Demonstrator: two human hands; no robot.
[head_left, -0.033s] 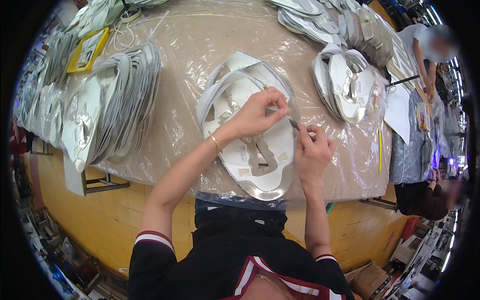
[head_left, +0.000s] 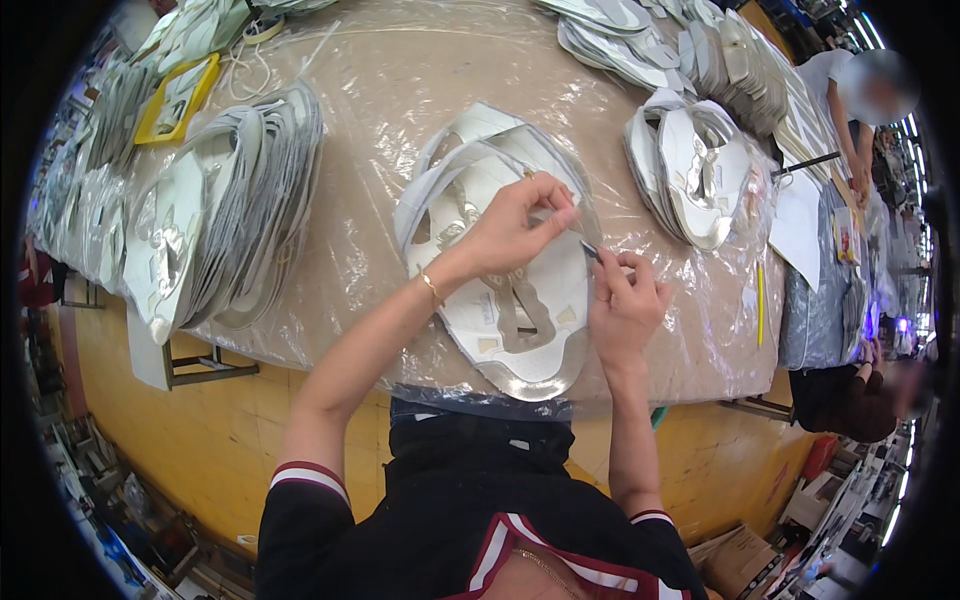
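At the far left of the table (head_left: 400, 70), which is wrapped in clear plastic, a yellow frame (head_left: 180, 95) lies beside a long fanned row of grey-white cut panels (head_left: 230, 210), well apart from the work. Toward the middle, a small stack of the same flat white panels (head_left: 500, 300) lies in front of the person, its long axis running from the far left toward the near right, its near end close to the table's edge. The left hand (head_left: 515, 225) reaches across this stack from the near left; its thumb and forefinger are pinched together over the top panel's right margin, holding what seems to be a small piece or edge, too small to make out. Just to the right, the right hand (head_left: 625, 305) rests at the stack's right rim, fingers curled and closed on a thin dark tool (head_left: 590, 250) whose tip points up and left toward the left hand's pinch. So the spot being worked lies between the two hands, touching or nearly touching both, with the tool tip slightly nearer than the left fingertips. Further right stands another leaning pile of panels (head_left: 700, 170), and beyond it another person's arm (head_left: 840, 130) at the table's far right corner.
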